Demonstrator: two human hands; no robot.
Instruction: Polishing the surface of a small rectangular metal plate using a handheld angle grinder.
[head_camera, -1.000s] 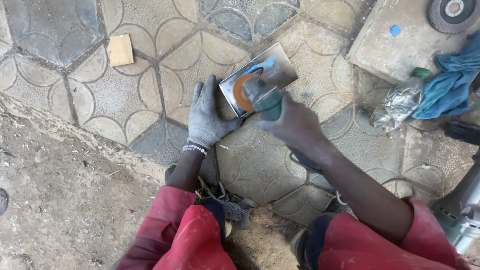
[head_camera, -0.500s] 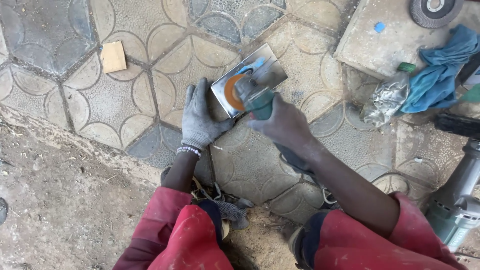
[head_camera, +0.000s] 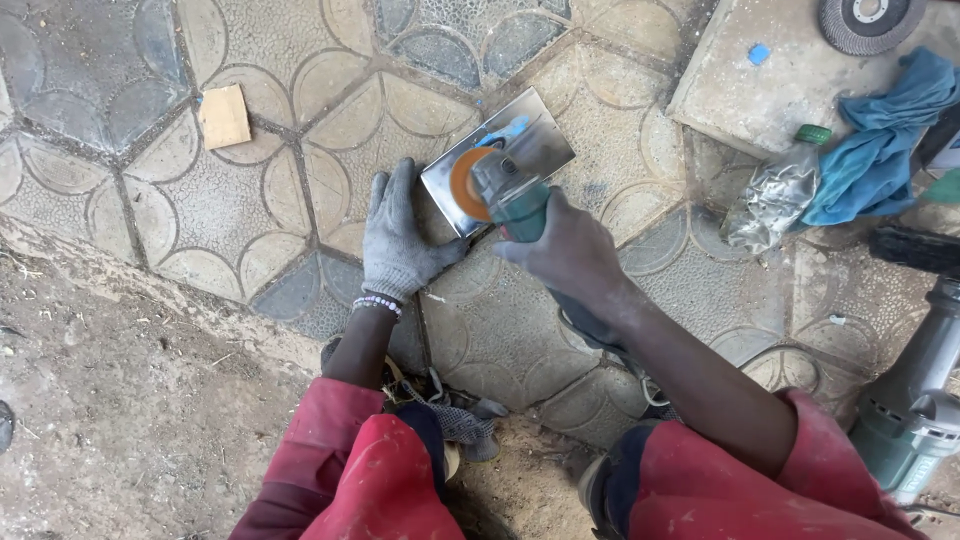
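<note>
With the gloved left hand (head_camera: 400, 240) flat on the metal plate (head_camera: 525, 145), the right hand (head_camera: 570, 250) grips the angle grinder (head_camera: 505, 195) mid-plate; polishing appears partly done.

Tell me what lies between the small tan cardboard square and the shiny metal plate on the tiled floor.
In the head view, only bare patterned paving tiles lie between the cardboard square and the metal plate; nothing else sits there.
</note>
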